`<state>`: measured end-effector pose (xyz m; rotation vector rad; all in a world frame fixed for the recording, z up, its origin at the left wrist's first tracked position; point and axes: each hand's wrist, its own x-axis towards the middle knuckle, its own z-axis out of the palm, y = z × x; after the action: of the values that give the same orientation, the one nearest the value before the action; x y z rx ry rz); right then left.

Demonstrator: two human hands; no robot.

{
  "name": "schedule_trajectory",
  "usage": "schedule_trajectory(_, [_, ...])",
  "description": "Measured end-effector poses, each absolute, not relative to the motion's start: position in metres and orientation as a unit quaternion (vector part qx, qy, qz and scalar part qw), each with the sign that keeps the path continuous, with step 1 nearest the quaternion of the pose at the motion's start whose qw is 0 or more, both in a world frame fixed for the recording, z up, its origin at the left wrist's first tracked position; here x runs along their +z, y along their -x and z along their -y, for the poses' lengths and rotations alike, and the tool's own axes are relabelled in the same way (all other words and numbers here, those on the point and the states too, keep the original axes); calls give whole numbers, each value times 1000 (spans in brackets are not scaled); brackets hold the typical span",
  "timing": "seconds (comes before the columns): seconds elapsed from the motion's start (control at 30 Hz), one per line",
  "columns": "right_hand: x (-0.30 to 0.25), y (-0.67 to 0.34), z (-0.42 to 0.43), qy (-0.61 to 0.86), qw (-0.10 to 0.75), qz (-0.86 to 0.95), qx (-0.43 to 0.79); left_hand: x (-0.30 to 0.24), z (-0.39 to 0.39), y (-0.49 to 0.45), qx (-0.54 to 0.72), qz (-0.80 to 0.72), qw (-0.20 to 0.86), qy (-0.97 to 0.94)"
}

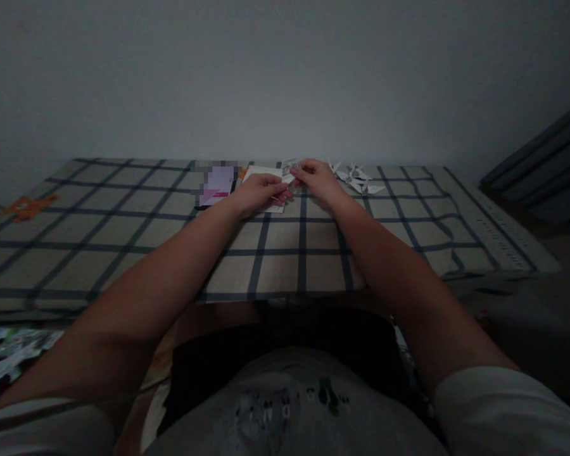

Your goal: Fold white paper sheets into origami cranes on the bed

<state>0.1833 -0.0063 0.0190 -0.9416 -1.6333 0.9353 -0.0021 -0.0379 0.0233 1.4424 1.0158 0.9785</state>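
Both of my hands are raised over the checked tablecloth and pinch one piece of printed folded paper (291,168). My left hand (262,192) has its thumb and fingers closed at the paper's lower left edge. On the paper's right side, my right hand (315,175) grips with thumb and forefinger. Beneath and behind the left hand lies a flat white sheet or stack of paper (261,171), partly covered by that hand. Right of my right hand sit several folded paper cranes (358,179), grouped closely together.
A tablet or phone with a blurred, lit screen (217,183) rests left of my hands. An orange object (28,207) lies at the table's left end. The checked tablecloth (280,266) covers the table, which stands against a plain wall (266,82).
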Motion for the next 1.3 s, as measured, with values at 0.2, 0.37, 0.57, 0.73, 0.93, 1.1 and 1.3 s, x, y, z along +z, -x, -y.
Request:
schedule_trajectory(0.2, [10,-184,-1,351,500,662,435,28,38,4,415,-440,514,-608])
schedule_trajectory(0.37, [10,-185,1,320,476,678,459,30,42,3,404,-455,493,-621])
schedule_trajectory(0.57, [12,-180,9,306,461,656,513,24,33,10,475,-465,349,-661])
schedule_trajectory(0.73, [17,-176,15,349,428,634,542,23,31,11,501,-453,265,-688])
schedule_trajectory(0.93, [22,-178,18,370,426,667,486,21,28,6,503,-450,308,-671])
schedule_trajectory(1.1, [19,-179,15,351,433,680,476,28,33,4,509,-458,339,-646])
schedule_trajectory(1.3, [21,-179,17,365,427,669,486,29,38,1,528,-462,350,-621])
